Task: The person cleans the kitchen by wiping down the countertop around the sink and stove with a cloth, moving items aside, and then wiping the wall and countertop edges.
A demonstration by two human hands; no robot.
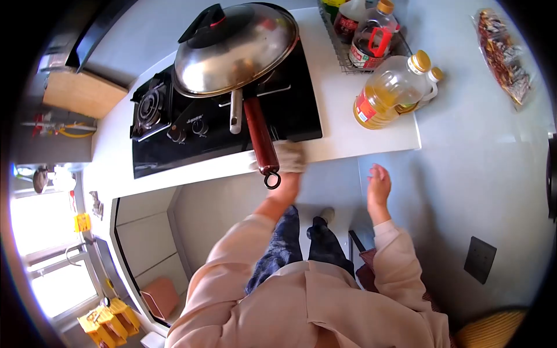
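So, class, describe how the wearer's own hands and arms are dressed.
The right hand shows no glove; the left hand is partly hidden. Both arms wear loose, plain, pale pinkish-beige sleeves: the left sleeve ends on the forearm, the right sleeve nearer the wrist.

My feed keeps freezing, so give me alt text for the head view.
The left hand holds a cloth at the front edge of the counter, beneath a pan handle; the right hand is empty. A steel lid sits above the stove; an oil bottle stands right.
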